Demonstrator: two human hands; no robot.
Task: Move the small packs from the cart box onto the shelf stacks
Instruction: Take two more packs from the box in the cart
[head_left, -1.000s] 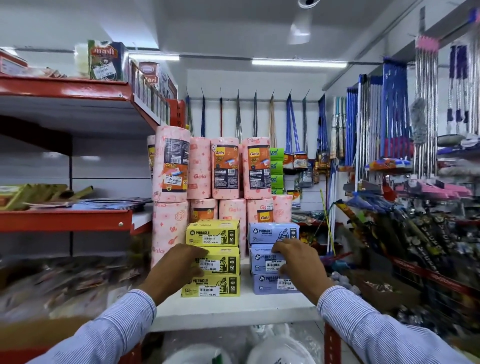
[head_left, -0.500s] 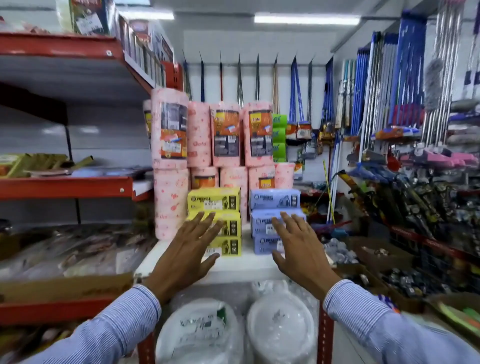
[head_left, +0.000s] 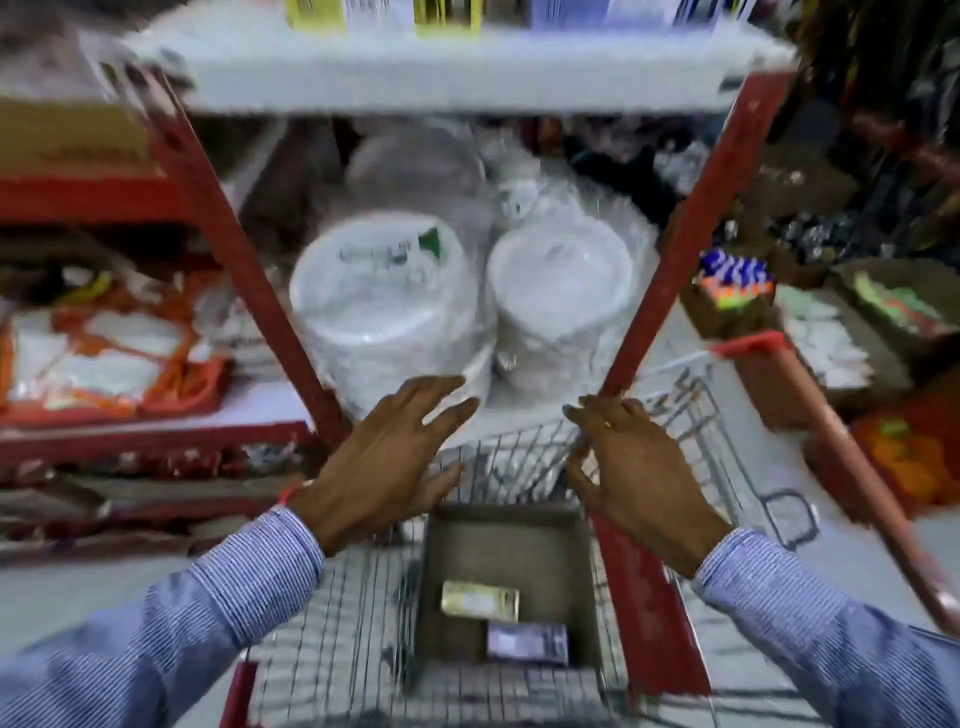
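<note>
Both hands hang spread and empty over a wire shopping cart (head_left: 363, 623): left hand (head_left: 384, 457), right hand (head_left: 634, 467). Below them an open cardboard box (head_left: 519, 540) sits in the cart, holding a yellow pack (head_left: 480, 601) and a purple pack (head_left: 527, 644) side by side on its floor; their labels are too blurred to read. Ahead, wrapped stacks of white disposable plates (head_left: 384, 291) fill the lower shelf between red uprights (head_left: 670, 249). The white shelf board (head_left: 457, 73) above carries the yellow and purple stacks at the frame's top edge.

left grip (head_left: 387, 457), right grip (head_left: 631, 470) empty, spread
</note>
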